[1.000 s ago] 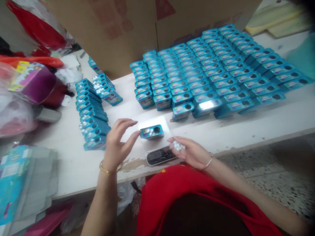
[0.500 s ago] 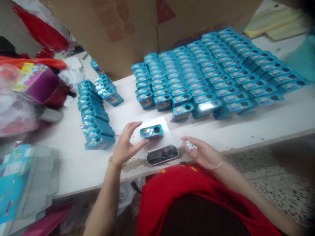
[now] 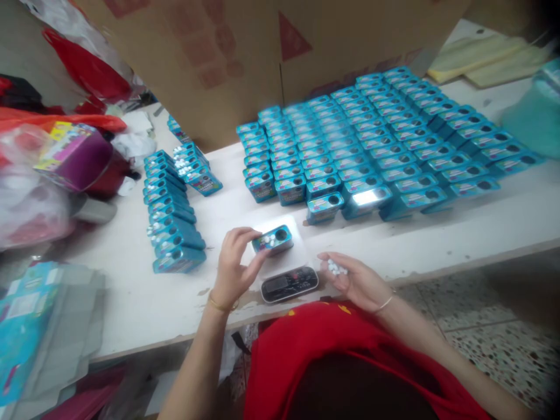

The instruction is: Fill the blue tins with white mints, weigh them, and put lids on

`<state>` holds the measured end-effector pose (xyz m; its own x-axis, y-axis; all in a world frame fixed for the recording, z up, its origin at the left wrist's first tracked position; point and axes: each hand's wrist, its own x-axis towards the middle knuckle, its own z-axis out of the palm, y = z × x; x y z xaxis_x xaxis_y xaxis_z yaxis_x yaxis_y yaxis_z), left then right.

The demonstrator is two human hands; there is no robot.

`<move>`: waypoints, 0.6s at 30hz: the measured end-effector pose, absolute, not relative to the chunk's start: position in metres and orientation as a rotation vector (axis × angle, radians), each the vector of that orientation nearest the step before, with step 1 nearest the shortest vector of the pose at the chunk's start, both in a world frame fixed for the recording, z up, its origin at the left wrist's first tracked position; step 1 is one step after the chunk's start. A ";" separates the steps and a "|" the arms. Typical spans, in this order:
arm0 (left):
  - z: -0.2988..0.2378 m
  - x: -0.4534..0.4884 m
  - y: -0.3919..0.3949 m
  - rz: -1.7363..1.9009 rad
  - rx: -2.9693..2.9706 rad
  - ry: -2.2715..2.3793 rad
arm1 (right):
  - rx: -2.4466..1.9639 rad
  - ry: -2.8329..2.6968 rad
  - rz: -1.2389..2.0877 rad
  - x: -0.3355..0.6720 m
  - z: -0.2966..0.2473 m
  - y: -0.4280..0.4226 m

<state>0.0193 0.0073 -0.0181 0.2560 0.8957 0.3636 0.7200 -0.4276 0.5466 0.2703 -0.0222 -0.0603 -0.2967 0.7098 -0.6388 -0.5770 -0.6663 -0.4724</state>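
A small blue tin (image 3: 285, 237) with a dark round hole in its top stands on the white plate of a digital scale (image 3: 290, 284). Several small white pellets (image 3: 270, 240) lie on the tin's top. My left hand (image 3: 238, 262) has closed on the tin's left end, thumb in front and fingers behind. To the right of the scale, my right hand (image 3: 356, 279) is cupped palm up around a small heap of white pellets (image 3: 336, 268). Its fingers curl about them, above the table edge.
Rows of blue tins (image 3: 376, 140) fill the table's back right. A shorter column of tins (image 3: 168, 213) stands left, some with white pellets on top. Behind is a large cardboard box (image 3: 245, 70). Flattened blue cartons (image 3: 48, 326) and plastic bags (image 3: 35, 198) lie at far left.
My left hand has moved right and closed from an open pose onto the tin's end. The right hand still cups the pellets. The view has shifted slightly.
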 end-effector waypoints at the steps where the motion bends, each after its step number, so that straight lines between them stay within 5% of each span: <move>1: -0.014 0.020 0.009 0.910 2.281 1.507 | -1.102 -0.193 2.029 0.269 -0.061 -0.023; 8: 0.003 0.018 0.030 0.619 2.292 1.472 | -1.059 -0.200 2.066 0.264 -0.064 -0.026; 18: 0.015 0.048 -0.005 0.804 2.479 1.293 | -0.804 -0.168 2.344 0.223 -0.037 -0.012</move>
